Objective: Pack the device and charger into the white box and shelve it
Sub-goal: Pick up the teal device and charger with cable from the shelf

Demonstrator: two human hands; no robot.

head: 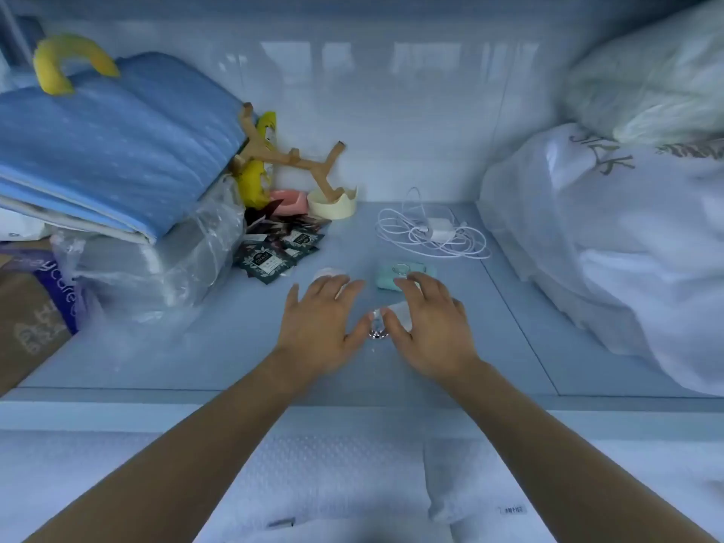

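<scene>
Mint-green and rounded, the device (386, 279) lies on the pale shelf (235, 358) just beyond the right fingertips, with a small clear round part on top of it. The charger (438, 225), a white plug in a loose tangle of white cable, lies farther back, apart from the device.

Packing looks barely begun. Both things lie loose, and I cannot make out a white box for certain. A white thing (327, 273), half hidden under the left fingers, may belong to it.

The right hand (429, 327) pinches a small clear piece (395, 310) between thumb and forefinger; the piece has a silvery ring at its end. The left hand (319, 317) is spread with straight fingers, its thumb tip touching that ring.

Next, I judge, the clear piece must be settled and the device gripped. The cable then needs coiling small enough to fit.
</scene>
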